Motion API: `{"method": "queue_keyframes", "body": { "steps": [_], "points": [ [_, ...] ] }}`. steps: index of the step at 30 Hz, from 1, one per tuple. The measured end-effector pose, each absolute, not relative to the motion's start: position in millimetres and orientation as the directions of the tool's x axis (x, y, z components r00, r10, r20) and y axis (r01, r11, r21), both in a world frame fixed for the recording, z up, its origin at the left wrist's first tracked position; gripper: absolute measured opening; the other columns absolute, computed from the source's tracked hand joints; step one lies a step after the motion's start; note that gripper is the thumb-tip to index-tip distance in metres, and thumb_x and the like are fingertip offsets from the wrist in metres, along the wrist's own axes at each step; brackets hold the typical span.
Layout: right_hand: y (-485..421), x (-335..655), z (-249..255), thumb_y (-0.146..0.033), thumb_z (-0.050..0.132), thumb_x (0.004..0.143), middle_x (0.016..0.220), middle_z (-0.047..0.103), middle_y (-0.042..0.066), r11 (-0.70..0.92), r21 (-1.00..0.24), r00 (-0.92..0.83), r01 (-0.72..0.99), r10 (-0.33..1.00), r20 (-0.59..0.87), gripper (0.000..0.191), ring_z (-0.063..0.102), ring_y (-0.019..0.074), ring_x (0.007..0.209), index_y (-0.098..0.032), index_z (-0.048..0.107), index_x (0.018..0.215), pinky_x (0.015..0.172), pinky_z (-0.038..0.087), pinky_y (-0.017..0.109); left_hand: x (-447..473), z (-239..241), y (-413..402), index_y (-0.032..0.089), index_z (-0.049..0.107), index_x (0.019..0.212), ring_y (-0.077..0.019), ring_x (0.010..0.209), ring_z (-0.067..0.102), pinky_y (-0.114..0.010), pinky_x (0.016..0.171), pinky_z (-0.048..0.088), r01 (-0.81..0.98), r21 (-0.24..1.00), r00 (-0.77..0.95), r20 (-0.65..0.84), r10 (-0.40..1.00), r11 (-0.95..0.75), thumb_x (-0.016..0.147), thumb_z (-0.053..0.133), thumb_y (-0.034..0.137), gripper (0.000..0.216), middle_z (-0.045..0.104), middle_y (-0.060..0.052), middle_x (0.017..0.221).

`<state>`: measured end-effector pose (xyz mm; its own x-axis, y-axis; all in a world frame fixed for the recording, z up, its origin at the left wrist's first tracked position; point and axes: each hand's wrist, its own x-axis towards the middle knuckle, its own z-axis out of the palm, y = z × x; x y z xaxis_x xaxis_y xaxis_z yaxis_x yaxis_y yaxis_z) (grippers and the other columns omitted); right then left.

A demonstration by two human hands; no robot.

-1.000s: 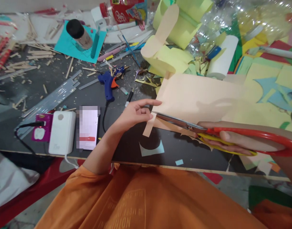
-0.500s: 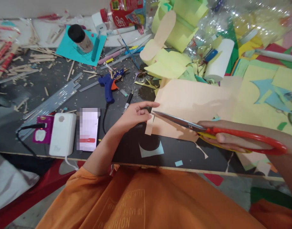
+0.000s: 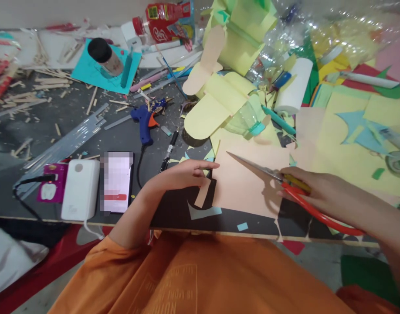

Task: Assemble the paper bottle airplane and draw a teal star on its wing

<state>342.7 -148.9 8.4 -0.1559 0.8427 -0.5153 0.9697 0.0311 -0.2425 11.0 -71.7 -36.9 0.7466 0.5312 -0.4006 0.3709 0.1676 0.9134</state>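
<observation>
My left hand (image 3: 190, 172) pinches a short strip of peach paper (image 3: 202, 194), which hangs down from the thumb; the index finger points out to the right. My right hand (image 3: 300, 183) grips a pair of scissors (image 3: 252, 165) with red and yellow handles. Its long blades lie together or nearly so and point left above a peach paper sheet (image 3: 245, 187). That sheet lies on the dark table, apart from the strip. Just below the strip rests a light blue paper offcut (image 3: 205, 212) with a curved edge.
A blue glue gun (image 3: 144, 124), a black pen (image 3: 170, 150), a phone (image 3: 116, 181) and a white power bank (image 3: 80, 189) lie to the left. Behind the sheet are yellow paper shapes (image 3: 208, 111) and a white roll (image 3: 294, 87). Yellow sheets (image 3: 344, 144) spread at right.
The strip is now apart from the peach sheet and in my left hand. The scissors have drawn away from it. Yellow paper shapes and a clear bottle piece now show behind the sheet.
</observation>
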Motion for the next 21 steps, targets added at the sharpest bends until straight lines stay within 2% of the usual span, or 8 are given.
{"method": "queue_keyframes", "body": {
  "steps": [2, 5, 9, 12, 16, 18, 21],
  "points": [
    [-149.8, 337.3, 6.8, -0.054, 0.037, 0.085, 0.085, 0.078, 0.007, -0.005, -0.273, -0.161, 0.962, 0.797, -0.582, 0.038, 0.074, 0.0309, 0.066, -0.030, 0.061, 0.104, 0.054, 0.056, 0.039, 7.9, -36.0, -69.2, 0.015, 0.070, 0.120, -0.0072, 0.056, 0.029, -0.021, 0.055, 0.025, 0.389, 0.904, 0.746, -0.422, 0.515, 0.178, 0.072, 0.055, 0.014, 0.050, 0.032, 0.010, 0.061],
    [-156.0, 335.7, 4.1, -0.056, 0.038, 0.087, 0.088, 0.078, 0.007, -0.052, -0.330, -0.187, 0.943, 0.735, -0.651, 0.037, 0.075, 0.0329, 0.072, -0.033, 0.061, 0.105, 0.058, 0.057, 0.042, 2.5, -30.4, -65.8, 0.016, 0.073, 0.109, -0.0070, 0.054, 0.028, -0.021, 0.055, 0.023, 0.394, 0.892, 0.741, -0.451, 0.497, 0.222, 0.067, 0.055, 0.014, 0.046, 0.033, 0.010, 0.059],
    [-164.5, 342.7, 3.1, -0.058, 0.046, 0.084, 0.096, 0.080, 0.008, -0.078, -0.333, -0.176, 0.940, 0.725, -0.666, 0.044, 0.076, 0.0344, 0.078, -0.035, 0.063, 0.118, 0.057, 0.059, 0.042, -2.3, -21.0, -62.4, 0.016, 0.074, 0.100, -0.0071, 0.053, 0.034, -0.021, 0.053, 0.024, 0.453, 0.841, 0.659, -0.539, 0.525, 0.296, 0.066, 0.057, 0.017, 0.039, 0.044, 0.008, 0.058],
    [-164.8, 346.9, 1.7, -0.053, 0.048, 0.083, 0.095, 0.080, 0.010, -0.010, -0.288, -0.164, 0.958, 0.804, -0.571, 0.043, 0.076, 0.0350, 0.074, -0.032, 0.066, 0.115, 0.056, 0.058, 0.043, 1.0, -20.6, -62.4, 0.012, 0.073, 0.105, -0.0070, 0.053, 0.038, -0.020, 0.053, 0.027, 0.462, 0.825, 0.570, -0.557, 0.604, 0.324, 0.066, 0.059, 0.019, 0.042, 0.049, 0.007, 0.059],
    [-158.5, 346.2, -4.8, -0.053, 0.044, 0.084, 0.092, 0.079, 0.014, 0.106, -0.203, -0.178, 0.973, 0.908, -0.380, 0.047, 0.074, 0.0361, 0.066, -0.026, 0.068, 0.115, 0.051, 0.055, 0.044, 12.6, -31.1, -68.0, 0.009, 0.070, 0.118, -0.0068, 0.050, 0.034, -0.021, 0.051, 0.024, 0.377, 0.861, 0.561, -0.505, 0.656, 0.340, 0.069, 0.060, 0.018, 0.051, 0.040, 0.010, 0.053],
    [-153.6, 344.5, -10.0, -0.055, 0.040, 0.087, 0.095, 0.078, 0.016, 0.143, -0.148, -0.180, 0.979, 0.942, -0.284, 0.052, 0.074, 0.0374, 0.070, -0.023, 0.067, 0.118, 0.053, 0.056, 0.045, 17.3, -37.1, -71.1, 0.012, 0.070, 0.121, -0.0067, 0.051, 0.038, -0.021, 0.051, 0.027, 0.349, 0.881, 0.588, -0.471, 0.657, 0.320, 0.070, 0.060, 0.016, 0.052, 0.050, 0.007, 0.058],
    [-142.9, 346.2, -18.4, -0.048, 0.040, 0.089, 0.108, 0.077, 0.018, 0.191, -0.104, -0.208, 0.976, 0.960, -0.188, 0.051, 0.076, 0.0356, 0.084, -0.021, 0.067, 0.123, 0.059, 0.057, 0.042, 19.8, -42.3, -73.0, 0.016, 0.071, 0.118, -0.0046, 0.054, 0.042, -0.021, 0.054, 0.033, 0.301, 0.914, 0.575, -0.402, 0.713, 0.272, 0.070, 0.059, 0.013, 0.050, 0.071, -0.003, 0.093]
  ]
}}
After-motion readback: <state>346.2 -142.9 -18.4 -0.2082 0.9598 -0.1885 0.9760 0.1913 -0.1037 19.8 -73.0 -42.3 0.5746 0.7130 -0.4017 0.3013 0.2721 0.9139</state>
